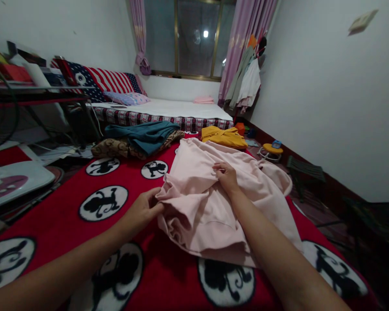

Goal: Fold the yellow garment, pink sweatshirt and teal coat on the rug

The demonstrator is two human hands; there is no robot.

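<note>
A pale pink garment [194, 164], which looks like a sweatshirt, lies rumpled on a red blanket [69, 198] printed with black figures in white circles. At its left edge, my left hand [148, 206] is closed on a bunched fold, thumb toward me and fingers partly hidden behind the cloth. My right hand [226, 176] rests on the middle of the garment, its fingers curled and pinching the fabric. A loose, sleeve-like part spreads out to the right of my right hand. Creases run between the two hands.
Beyond the garment lie a teal cloth [145, 136] on a brown patterned one [110, 147] and a folded yellow garment [225, 137]. A bed [178, 108] stands under the window. A cluttered desk [35, 101] is left; a small yellow stool [271, 149] stands right.
</note>
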